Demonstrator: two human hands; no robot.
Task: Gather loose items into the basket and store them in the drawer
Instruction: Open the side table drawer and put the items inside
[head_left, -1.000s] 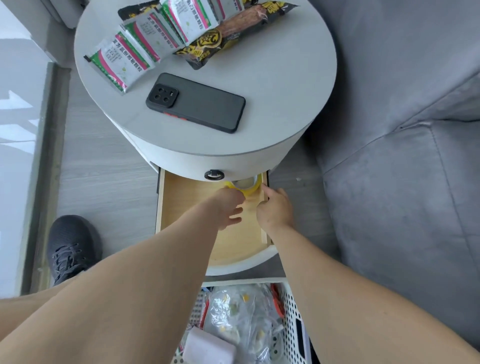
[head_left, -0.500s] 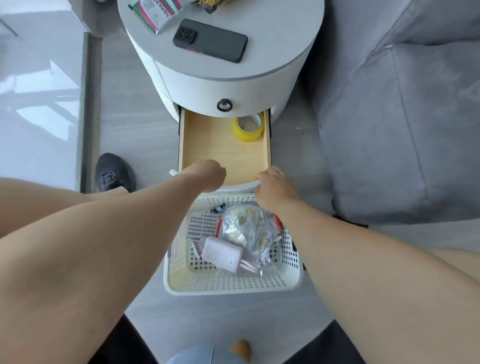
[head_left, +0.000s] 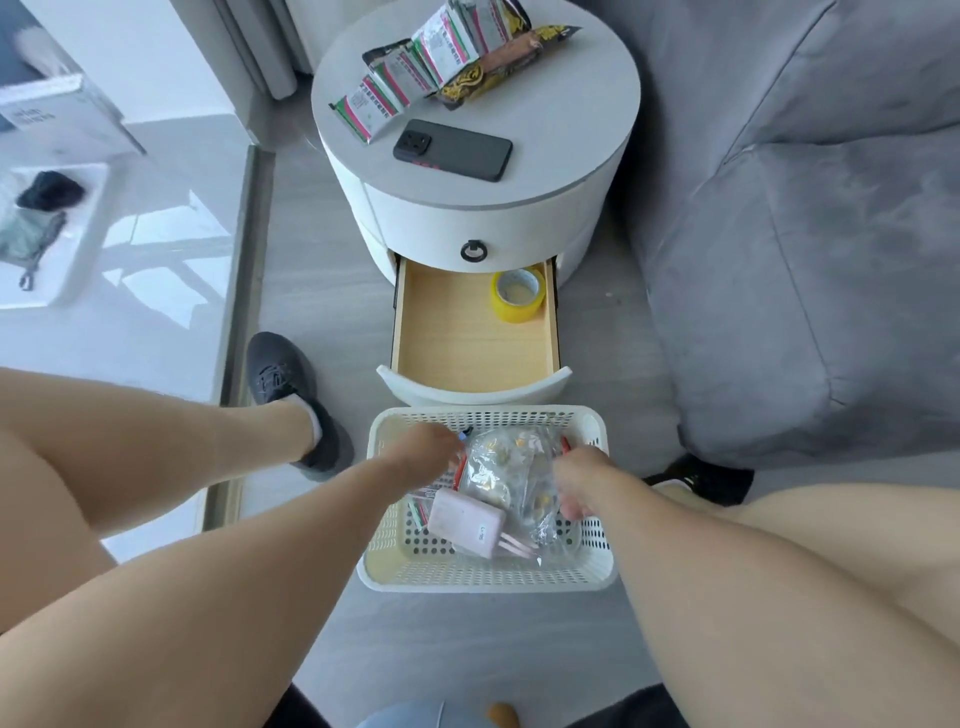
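Note:
A white perforated basket (head_left: 488, 578) stands on the floor in front of the open wooden drawer (head_left: 467, 343). Inside the basket lie a clear plastic bag (head_left: 506, 467) of small items, a pink power bank (head_left: 467, 522) and some sachets. Both my hands are down in the basket. My left hand (head_left: 423, 452) sits at the bag's left edge with its fingers hidden. My right hand (head_left: 576, 483) curls its fingers onto the bag's right side. A yellow tape roll (head_left: 518, 295) sits in the drawer's far right corner.
The round white side table (head_left: 571, 119) above the drawer holds a black phone (head_left: 452, 156) and several snack sachets (head_left: 410, 78). A grey sofa (head_left: 805, 260) rises on the right. My shoe (head_left: 280, 374) and legs are on the left, beside a glossy raised ledge (head_left: 156, 291).
Both hands pulled back from the drawer, where the tape roll stays, and dropped into the basket onto the clear bag. The view tilted back, showing the whole table.

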